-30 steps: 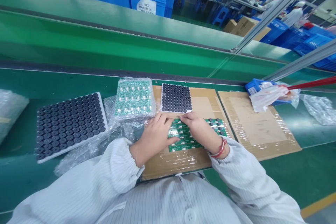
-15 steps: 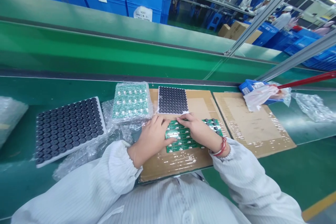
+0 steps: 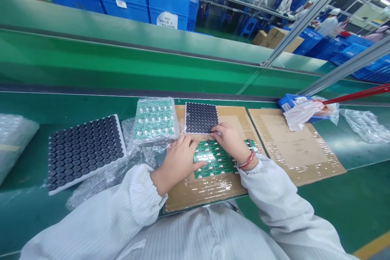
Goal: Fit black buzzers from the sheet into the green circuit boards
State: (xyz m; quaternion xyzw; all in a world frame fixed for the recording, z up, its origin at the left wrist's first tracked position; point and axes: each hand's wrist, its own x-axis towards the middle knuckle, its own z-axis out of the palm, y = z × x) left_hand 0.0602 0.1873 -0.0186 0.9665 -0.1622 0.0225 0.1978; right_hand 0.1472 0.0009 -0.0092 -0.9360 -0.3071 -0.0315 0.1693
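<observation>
Bubble wrap (image 3: pixel 15 146) sits bunched at the far left of the green conveyor belt (image 3: pixel 91 107). Next along, a large white-backed sheet of black round pads (image 3: pixel 85 152) lies at an angle, with loose clear wrap around its right side. Moving right, a clear bag of green circuit boards (image 3: pixel 155 120) sits near the belt's back edge, right beside a taped cardboard sheet (image 3: pixel 210 195).

Now the action: your left hand (image 3: pixel 179 164) is open, fingers spread, thumb lying across the left end of a green circuit board panel (image 3: pixel 213 158), which sits flat near the cardboard's front edge. Your right hand (image 3: pixel 231 142) is over the panel's far side, with its fingertips (image 3: pixel 213 129) touching the front edge of a smaller sheet of black pads (image 3: pixel 201 118) near the cardboard's back edge. Pinching it or just touching? I can't tell from here.

A red string bracelet (image 3: pixel 247 160) circles your right wrist. Further right, a second taped cardboard sheet (image 3: pixel 292 150) lies just beside the first, a blue packet (image 3: pixel 289 103) and white plastic bag (image 3: pixel 304 114) at its back corner, and clear wrap (image 3: pixel 365 126) at the belt's far right.
</observation>
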